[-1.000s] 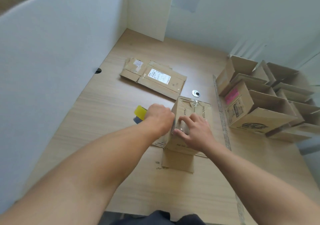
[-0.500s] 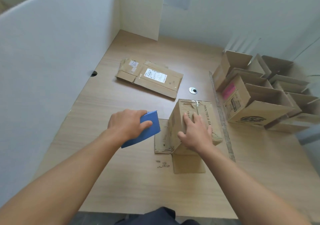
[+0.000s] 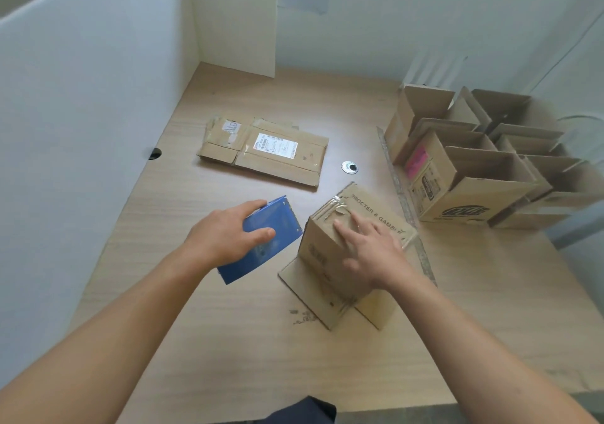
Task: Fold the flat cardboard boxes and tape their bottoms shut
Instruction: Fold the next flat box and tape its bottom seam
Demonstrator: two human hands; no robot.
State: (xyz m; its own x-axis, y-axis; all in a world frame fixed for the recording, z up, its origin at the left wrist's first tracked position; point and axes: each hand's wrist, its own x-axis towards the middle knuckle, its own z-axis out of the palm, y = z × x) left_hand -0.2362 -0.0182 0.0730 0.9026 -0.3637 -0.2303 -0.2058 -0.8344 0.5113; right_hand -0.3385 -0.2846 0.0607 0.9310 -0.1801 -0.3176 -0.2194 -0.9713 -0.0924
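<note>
Box [image 3: 318,255] rotated; flat right hand [image 3: 372,255] presses its PROCTER & GAMBLE top; left hand [image 3: 225,243] grips blue dispenser [image 3: 279,222].

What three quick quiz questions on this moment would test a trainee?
1. True or false: the right hand presses flat on the upturned box.
2. The left hand grips: A) blue tape dispenser; B) scissors; C) marker.
3. Fill in: the open folded boxes stand on the ___ side of the table.
Key: 1 true; 2 A; 3 right.
</note>
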